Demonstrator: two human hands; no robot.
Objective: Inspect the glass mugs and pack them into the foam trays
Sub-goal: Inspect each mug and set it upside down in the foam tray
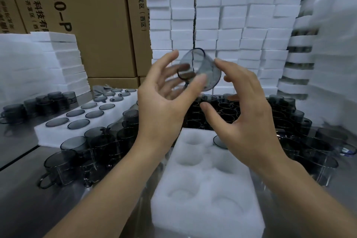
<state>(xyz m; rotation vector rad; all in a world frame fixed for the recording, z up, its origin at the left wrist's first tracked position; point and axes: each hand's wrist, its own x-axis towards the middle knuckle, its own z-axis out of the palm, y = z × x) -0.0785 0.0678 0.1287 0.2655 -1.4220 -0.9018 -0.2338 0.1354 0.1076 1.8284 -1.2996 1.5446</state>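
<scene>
Nearest you, a white foam tray (202,216) lies lengthwise on the steel tabletop (21,199). Most of its round hollows stand unfilled. One grey glass mug (219,142) sits in a far right hollow, partly hidden behind your right wrist.

Above the tray's far end, both your hands are raised. Your left hand (164,100) shows its palm, with the fingers (171,57) spread and loosely curved. Your right hand (249,116) faces it, fingers also spread and its thumb low and apart from the glass.

The mug under inspection (201,69) hangs tilted between the two hands, its rim turned away from you. Left fingers show blurred through its glass, and one lies across its near side. The right forefinger tip (219,62) is at its right edge. Motion blur prevents telling whether any finger actually pinches it.

Loose mugs (63,162) stand crowded on the tabletop to the left of the tray, with more at the right (316,162) and beyond its far end (226,111).

Farther left, a second foam tray (50,137) holds two rows of mugs, bottoms up.

At the back, stacked foam blocks (208,15) form a wall. A lower stack (63,60) stands at left, in front of printed cardboard boxes (92,31).
</scene>
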